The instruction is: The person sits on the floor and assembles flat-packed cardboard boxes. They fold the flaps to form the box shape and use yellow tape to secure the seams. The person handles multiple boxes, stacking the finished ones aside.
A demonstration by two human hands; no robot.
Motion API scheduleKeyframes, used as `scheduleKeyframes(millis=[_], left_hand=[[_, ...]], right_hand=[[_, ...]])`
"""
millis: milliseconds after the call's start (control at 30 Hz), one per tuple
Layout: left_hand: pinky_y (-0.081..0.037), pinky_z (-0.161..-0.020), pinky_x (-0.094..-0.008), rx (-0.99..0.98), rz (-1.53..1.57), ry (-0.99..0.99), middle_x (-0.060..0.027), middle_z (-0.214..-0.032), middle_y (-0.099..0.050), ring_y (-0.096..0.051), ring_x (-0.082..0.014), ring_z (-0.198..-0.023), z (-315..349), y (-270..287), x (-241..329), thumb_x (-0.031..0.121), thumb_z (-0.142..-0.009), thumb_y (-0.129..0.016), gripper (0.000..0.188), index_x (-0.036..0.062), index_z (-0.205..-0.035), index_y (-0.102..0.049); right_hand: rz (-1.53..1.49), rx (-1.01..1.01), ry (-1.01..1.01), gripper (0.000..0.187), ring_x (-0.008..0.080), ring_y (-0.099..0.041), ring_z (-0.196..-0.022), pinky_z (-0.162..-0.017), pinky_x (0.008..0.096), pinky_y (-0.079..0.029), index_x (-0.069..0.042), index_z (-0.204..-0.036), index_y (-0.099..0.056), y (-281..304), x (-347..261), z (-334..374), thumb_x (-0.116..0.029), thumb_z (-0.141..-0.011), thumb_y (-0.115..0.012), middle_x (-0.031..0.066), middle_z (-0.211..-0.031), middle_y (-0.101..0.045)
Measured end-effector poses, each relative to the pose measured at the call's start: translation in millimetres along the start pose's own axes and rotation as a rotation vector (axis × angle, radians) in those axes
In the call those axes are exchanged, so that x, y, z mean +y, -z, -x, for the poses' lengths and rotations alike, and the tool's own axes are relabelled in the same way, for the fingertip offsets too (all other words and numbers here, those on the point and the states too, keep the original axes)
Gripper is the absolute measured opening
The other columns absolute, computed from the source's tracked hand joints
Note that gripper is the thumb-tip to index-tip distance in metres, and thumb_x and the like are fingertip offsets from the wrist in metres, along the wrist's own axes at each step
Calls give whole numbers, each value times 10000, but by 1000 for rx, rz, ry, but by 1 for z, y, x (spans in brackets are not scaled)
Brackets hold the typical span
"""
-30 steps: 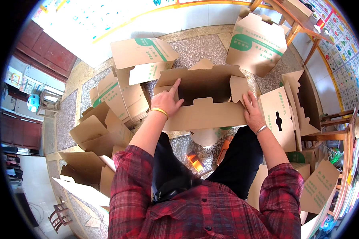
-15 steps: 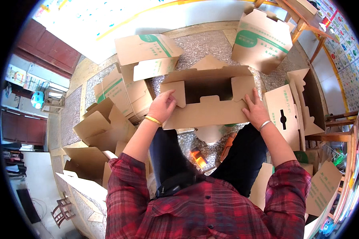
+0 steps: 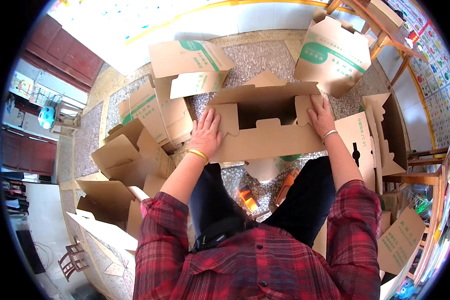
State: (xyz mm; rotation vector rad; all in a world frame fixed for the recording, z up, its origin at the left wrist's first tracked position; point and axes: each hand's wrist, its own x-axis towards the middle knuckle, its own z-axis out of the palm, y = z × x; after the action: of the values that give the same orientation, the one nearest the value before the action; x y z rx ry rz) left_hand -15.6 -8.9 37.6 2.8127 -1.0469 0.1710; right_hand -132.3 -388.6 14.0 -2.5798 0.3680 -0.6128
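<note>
A brown cardboard box (image 3: 270, 142) stands before my knees with its top partly uncovered and a dark inside. Its two side flaps are folded inward, while the long near flap with a tab and the long far flap stand out from the opening. My left hand (image 3: 207, 134) lies flat on the left side flap, fingers stretched out and pointing away from me. On the right side flap rests my right hand (image 3: 322, 116), its fingers spread near the box's far right corner. Neither hand grips anything.
Several flat cartons (image 3: 154, 112) lie stacked at the left, with an open carton (image 3: 130, 155) nearer me. Another carton (image 3: 332, 52) stands at the far right. More cardboard (image 3: 357, 145) leans by a wooden chair (image 3: 420, 177). An orange object (image 3: 248, 198) lies between my feet.
My left hand has flattened onto the left side flap. My right hand has moved farther from me, up along the right flap. The box appears slightly farther right in view.
</note>
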Motion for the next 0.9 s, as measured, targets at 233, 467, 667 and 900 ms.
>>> scheduleKeyframes(millis=[233,467,667,900], left_hand=[[-261,-1069,-509,63,52,-21,-126,-1447,-312,-259,-314,-1347,4,-7,-1,309,-806,-577,593,68,-1329,-433],[-344,-1042,-398,58,354,-94,-147,-1356,-414,-386,-326,-1260,1,15,-17,121,-758,-629,437,53,-1183,-556],[-392,-1011,-366,31,590,-34,-166,-1362,-403,-461,-333,-1199,11,14,-26,137,-769,-664,462,48,-1207,-550],[-365,-1032,-387,-42,312,84,-168,-1443,-309,-385,-316,-1278,18,22,-4,292,-770,-677,597,53,-1284,-487]], right_hand=[[25,-242,-217,554,435,-521,-1027,-913,435,-443,-226,-1369,-415,17,-15,8,-257,-850,-605,281,-1118,-458],[70,-241,-251,543,426,-551,-965,-861,444,-461,-267,-1366,-418,24,-24,18,-242,-853,-594,262,-1096,-480],[34,-145,-187,515,414,-551,-965,-852,451,-461,-274,-1360,-425,16,-10,34,-233,-868,-571,253,-1078,-498],[42,-94,-195,516,398,-535,-1011,-869,447,-452,-247,-1351,-432,9,-6,41,-259,-861,-591,223,-1093,-507]])
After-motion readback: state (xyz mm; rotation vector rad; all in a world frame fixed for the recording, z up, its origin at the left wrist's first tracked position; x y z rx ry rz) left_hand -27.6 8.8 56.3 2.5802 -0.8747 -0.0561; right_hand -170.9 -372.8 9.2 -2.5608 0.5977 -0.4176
